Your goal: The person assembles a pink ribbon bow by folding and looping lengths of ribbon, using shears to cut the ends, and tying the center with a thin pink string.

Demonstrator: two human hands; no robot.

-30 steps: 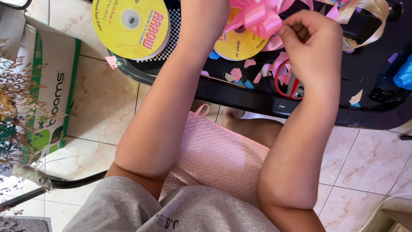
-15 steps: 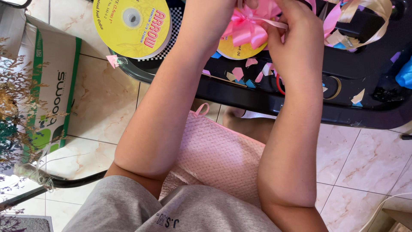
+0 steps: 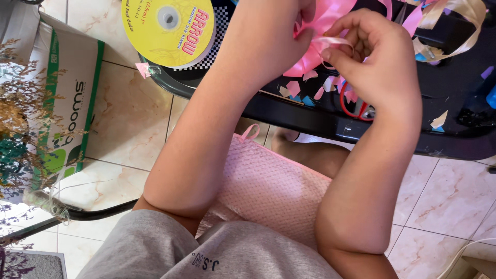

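My left hand (image 3: 281,28) grips a pink ribbon bow (image 3: 323,31) over a dark tray table (image 3: 310,116). My right hand (image 3: 369,54) is right beside it, with finger and thumb pinching a thin pale pink ribbon strip (image 3: 336,41) that loops out of the bow. Both hands touch the bow. Red-handled scissors (image 3: 356,106) lie on the table under my right wrist, partly hidden. Small pink and blue ribbon scraps (image 3: 302,90) lie scattered around them.
A big yellow ribbon spool (image 3: 168,28) lies at the table's left end. Cream ribbon curls (image 3: 457,31) lie at top right. A pink cushion (image 3: 268,186) sits under me on a tiled floor (image 3: 132,119). A white and green cardboard box (image 3: 64,98) and dried flowers (image 3: 18,119) stand on the left.
My right hand has come down from the bow's top to its right side, drawing the thin strip out. The view has shifted slightly down and left.
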